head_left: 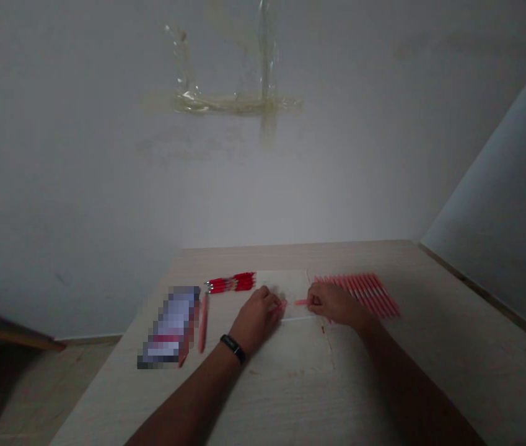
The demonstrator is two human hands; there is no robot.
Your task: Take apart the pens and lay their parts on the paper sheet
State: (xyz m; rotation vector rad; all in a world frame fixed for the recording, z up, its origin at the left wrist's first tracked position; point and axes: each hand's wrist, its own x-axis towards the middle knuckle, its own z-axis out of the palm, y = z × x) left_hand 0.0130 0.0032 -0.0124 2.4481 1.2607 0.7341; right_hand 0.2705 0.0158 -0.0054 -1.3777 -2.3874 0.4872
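Observation:
My left hand (259,317), with a black band on the wrist, is closed on the end of a pink pen part (280,306) that sticks out to the right. My right hand (332,305) pinches another short pink piece (300,302) pointing left toward it. The two pieces are a small gap apart above a pale wooden table (383,371). A thin white rod (297,318) lies on the table just under the hands. Right behind my right hand lies a row of several pink pens (367,291).
A bundle of red pens (231,283) lies at the back left. A single pink pen (203,322) lies beside a blurred-out box (170,327) at the left. A white wall with old tape marks (235,102) stands behind the table. Floor shows at the left.

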